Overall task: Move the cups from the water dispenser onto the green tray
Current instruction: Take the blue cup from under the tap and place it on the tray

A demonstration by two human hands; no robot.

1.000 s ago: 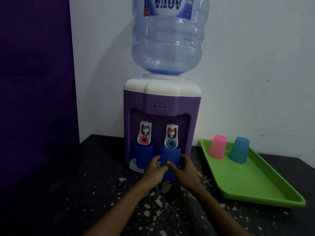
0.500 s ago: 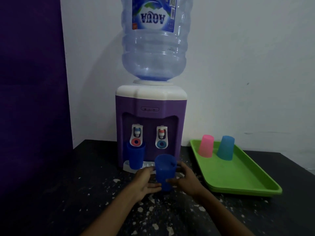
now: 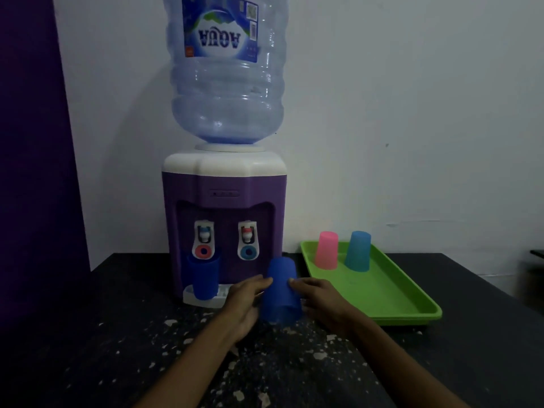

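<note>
A dark blue cup (image 3: 281, 290) is held between my left hand (image 3: 245, 304) and my right hand (image 3: 322, 303), just in front of the purple water dispenser (image 3: 223, 198). The cup is turned upside down, mouth toward the table, and tilted slightly. A second dark blue cup (image 3: 203, 275) stands upright under the dispenser's left tap. The green tray (image 3: 391, 293) lies to the right. On its far end stand a pink cup (image 3: 326, 250) and a light blue cup (image 3: 357, 251), both upside down.
A large water bottle (image 3: 226, 72) sits on top of the dispenser. The black table (image 3: 117, 334) has pale chipped spots. A white wall is behind, with a purple panel (image 3: 32, 142) at the left.
Both hands drew the dark blue cup away from the right tap, toward me and to the right, and flipped it from upright to upside down.
</note>
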